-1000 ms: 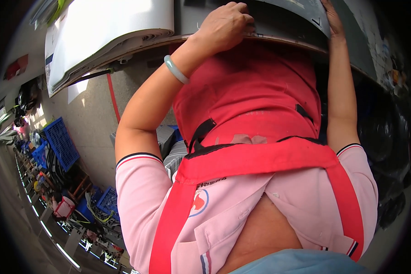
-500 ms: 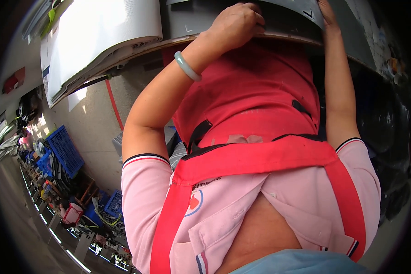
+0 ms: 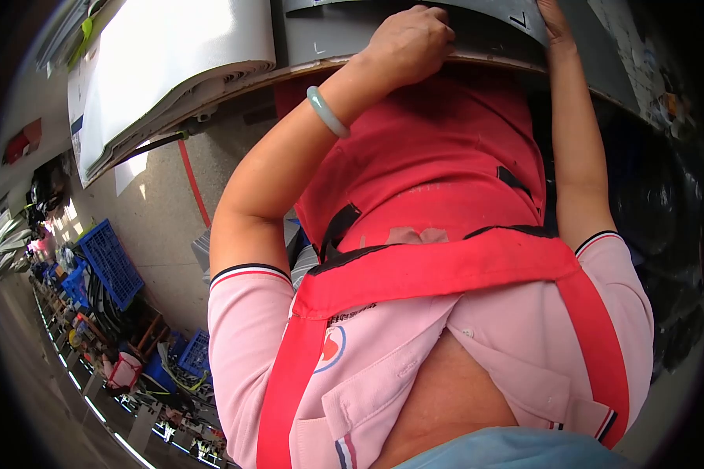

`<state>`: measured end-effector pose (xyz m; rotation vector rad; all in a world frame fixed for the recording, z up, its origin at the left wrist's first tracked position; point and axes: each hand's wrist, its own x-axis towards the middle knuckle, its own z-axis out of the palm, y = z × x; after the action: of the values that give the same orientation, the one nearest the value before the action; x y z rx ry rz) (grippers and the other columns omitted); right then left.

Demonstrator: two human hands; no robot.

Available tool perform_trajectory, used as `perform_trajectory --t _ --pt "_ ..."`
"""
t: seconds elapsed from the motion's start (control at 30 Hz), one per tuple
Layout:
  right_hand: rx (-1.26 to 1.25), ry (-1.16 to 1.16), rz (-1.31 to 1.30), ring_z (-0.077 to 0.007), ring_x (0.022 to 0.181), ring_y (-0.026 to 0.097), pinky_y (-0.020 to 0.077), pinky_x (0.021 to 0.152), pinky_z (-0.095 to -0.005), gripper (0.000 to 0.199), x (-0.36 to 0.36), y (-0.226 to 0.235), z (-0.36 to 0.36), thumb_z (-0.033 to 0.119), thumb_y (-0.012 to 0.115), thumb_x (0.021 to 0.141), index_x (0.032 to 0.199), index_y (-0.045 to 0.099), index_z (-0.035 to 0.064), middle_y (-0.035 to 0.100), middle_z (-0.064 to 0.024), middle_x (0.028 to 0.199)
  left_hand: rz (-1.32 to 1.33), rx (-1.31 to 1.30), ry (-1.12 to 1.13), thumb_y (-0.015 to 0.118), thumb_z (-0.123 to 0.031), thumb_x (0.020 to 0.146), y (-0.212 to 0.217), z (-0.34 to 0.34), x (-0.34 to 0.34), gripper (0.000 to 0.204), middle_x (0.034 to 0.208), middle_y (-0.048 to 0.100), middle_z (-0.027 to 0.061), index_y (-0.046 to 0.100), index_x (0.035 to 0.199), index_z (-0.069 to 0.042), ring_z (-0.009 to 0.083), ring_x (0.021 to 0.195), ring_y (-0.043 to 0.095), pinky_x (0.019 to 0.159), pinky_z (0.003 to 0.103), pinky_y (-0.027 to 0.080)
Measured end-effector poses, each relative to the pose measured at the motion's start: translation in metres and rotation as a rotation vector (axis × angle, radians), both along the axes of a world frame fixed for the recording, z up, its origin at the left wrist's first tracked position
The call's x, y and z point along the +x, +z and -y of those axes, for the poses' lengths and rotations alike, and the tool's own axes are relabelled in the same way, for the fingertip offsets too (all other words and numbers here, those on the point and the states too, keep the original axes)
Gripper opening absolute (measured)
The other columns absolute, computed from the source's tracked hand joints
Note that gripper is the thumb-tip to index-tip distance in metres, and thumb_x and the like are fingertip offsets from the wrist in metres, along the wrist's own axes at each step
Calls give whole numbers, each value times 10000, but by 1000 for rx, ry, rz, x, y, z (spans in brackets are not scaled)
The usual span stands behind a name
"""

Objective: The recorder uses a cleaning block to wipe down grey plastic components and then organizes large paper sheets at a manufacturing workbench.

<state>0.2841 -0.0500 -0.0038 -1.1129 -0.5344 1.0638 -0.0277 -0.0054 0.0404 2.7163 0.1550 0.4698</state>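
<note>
From the head view, the person leans over a workbench at the top of the frame, and both hands are on a grey sheet (image 3: pixel 414 27) that lies there, top centre. The left hand (image 3: pixel 411 43) is curled into a loose fist, knuckles pressed down on the sheet near the bench's front edge; a pale green bangle (image 3: pixel 326 112) sits on that wrist. The right hand (image 3: pixel 554 22) reaches further up, at the top right, flat against the sheet; its fingers run out of the frame, so I cannot tell whether they are spread or hooked over anything.

The grey sheet looks thin, light and floppy, bending where it overhangs, so I judge it will drag and buckle rather than slide as one piece; taking it by two edges, well apart, would keep it flat.

A stack of white sheets (image 3: pixel 180 62) lies just beside it at the upper left. The bench (image 3: pixel 235 90) has a thin wooden edge. Below it is speckled concrete floor (image 3: pixel 164 211), with blue crates (image 3: pixel 105 262) and clutter along the lower left. A red apron (image 3: pixel 446 180) fills the middle.
</note>
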Motion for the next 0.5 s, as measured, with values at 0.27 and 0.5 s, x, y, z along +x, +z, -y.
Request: perform_trajectory --t 0.27,0.5 --pt "135 206 -492 -161 1009 675 549 890 -312 424 18 -15 -2 273 731 935 1281 617 56 703 -49 1131 60 91 -52 618 -149 794 -11 -6 5 109 808 681 56 674 714 -101 255 882 622 805 372 507" --pt "33 9 24 -167 997 681 551 895 -317 436 10 -10 0 276 734 934 1287 613 49 705 -58 1125 -20 -19 -2 622 -153 801 -17 -10 6 112 800 675 58 670 710 -108 251 894 630 805 364 510"
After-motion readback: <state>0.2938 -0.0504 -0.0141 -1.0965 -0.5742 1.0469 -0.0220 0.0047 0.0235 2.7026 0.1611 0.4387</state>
